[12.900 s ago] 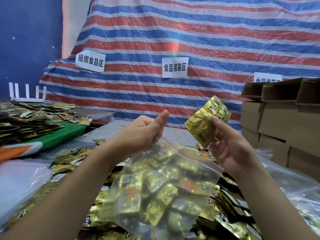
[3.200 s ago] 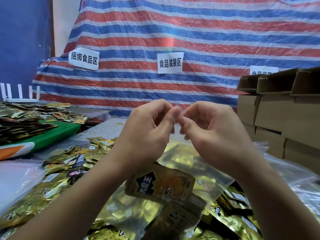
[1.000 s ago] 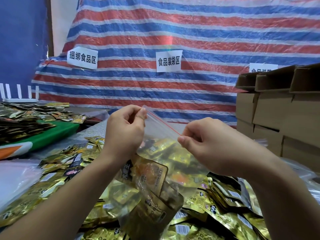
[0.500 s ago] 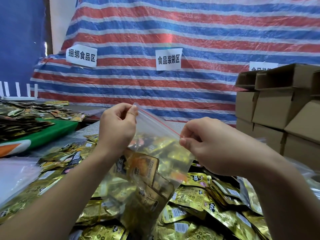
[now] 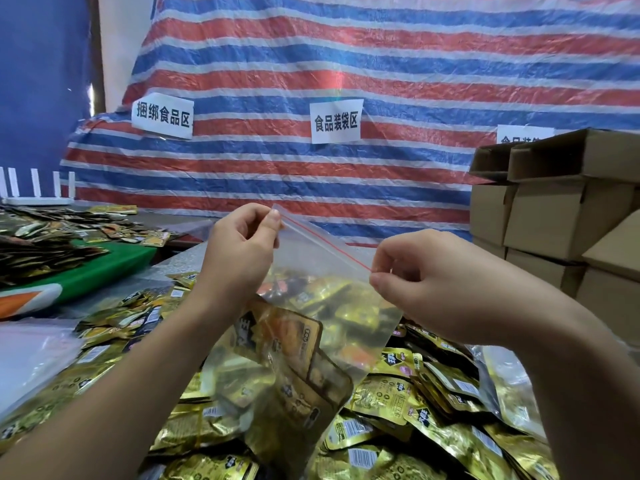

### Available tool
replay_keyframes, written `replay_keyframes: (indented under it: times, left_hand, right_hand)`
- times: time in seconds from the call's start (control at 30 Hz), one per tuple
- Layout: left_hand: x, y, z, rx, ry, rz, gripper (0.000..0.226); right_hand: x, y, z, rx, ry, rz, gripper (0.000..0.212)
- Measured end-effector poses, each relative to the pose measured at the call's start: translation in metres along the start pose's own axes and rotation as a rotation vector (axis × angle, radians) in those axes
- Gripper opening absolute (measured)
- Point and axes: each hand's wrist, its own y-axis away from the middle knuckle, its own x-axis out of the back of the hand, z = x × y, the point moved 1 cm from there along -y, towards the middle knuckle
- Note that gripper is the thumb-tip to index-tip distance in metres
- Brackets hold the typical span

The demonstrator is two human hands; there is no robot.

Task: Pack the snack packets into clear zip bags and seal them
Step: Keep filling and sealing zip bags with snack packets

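loose gold snack packets (image 5: 398,410) heaped on table, nearest. above heap, clear zip bag (image 5: 311,306) filled with packets, held up. left hand (image 5: 242,251) pinches one top corner, right hand (image 5: 426,282) pinches other, red zip line taut between. cardboard boxes (image 5: 561,209) right, striped tarp (image 5: 346,64) behind.

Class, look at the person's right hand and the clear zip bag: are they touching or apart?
Touching. The head view shows the right hand pinching the red-lined top edge of the clear zip bag at its right corner.

zip bag (image 5: 322,271) btwn hands, over packet pile (image 5: 415,410), boxes (image 5: 554,216) right
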Motion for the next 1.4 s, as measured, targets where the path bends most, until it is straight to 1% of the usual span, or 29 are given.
replay_keyframes:
  times: [0.17, 0.3, 0.47, 0.63, 0.8, 0.87, 0.97, 1.03, 1.13, 1.23, 1.3, 1.33, 1.4]
  left_hand:
    - [-0.003, 0.003, 0.007, 0.003, 0.043, 0.0, 0.026]
    - [0.0, 0.003, 0.01, 0.005, 0.089, 0.009, 0.026]
    - [0.0, 0.003, 0.009, 0.007, 0.088, 0.036, 0.027]
    - [0.001, 0.004, 0.014, -0.004, 0.1, 0.018, 0.029]
    - [-0.002, 0.008, 0.021, -0.036, 0.105, -0.009, 0.028]
    - [-0.004, 0.011, 0.023, -0.048, 0.088, -0.014, 0.027]
    - [-0.008, 0.016, 0.029, -0.078, 0.072, -0.031, 0.027]
    - [-0.01, 0.019, 0.035, -0.099, 0.079, -0.051, 0.026]
    - [-0.012, 0.023, 0.042, -0.147, 0.089, -0.098, 0.024]
    - [-0.014, 0.026, 0.043, -0.184, 0.108, -0.135, 0.024]
    - [-0.014, 0.026, 0.041, -0.236, 0.051, -0.131, 0.023]
    - [-0.015, 0.026, 0.04, -0.258, 0.009, -0.132, 0.023]
    - [-0.015, 0.024, 0.034, -0.237, -0.042, -0.154, 0.024]
  right_hand:
    - [-0.005, -0.006, 0.006, 0.024, -0.032, 0.063, 0.031]
    - [-0.008, -0.012, 0.009, 0.034, -0.087, 0.139, 0.032]
    - [-0.009, -0.016, 0.014, 0.02, -0.101, 0.112, 0.032]
    - [-0.005, -0.013, 0.018, 0.042, -0.137, 0.091, 0.027]
    - [-0.001, -0.01, 0.019, 0.064, -0.098, 0.104, 0.028]
    - [-0.001, -0.009, 0.018, 0.063, -0.066, 0.117, 0.031]
    - [-0.006, -0.01, 0.013, 0.071, -0.02, 0.159, 0.041]
    - [-0.009, -0.011, 0.008, 0.082, -0.04, 0.208, 0.043]
    - [-0.015, -0.014, 0.0, 0.12, -0.068, 0.238, 0.041]
    - [-0.019, -0.015, -0.003, 0.183, -0.094, 0.208, 0.038]
    - [-0.02, -0.016, -0.003, 0.208, -0.143, 0.168, 0.038]
    - [-0.021, -0.017, -0.002, 0.21, -0.168, 0.16, 0.038]
    - [-0.022, -0.02, 0.002, 0.165, -0.238, 0.174, 0.038]
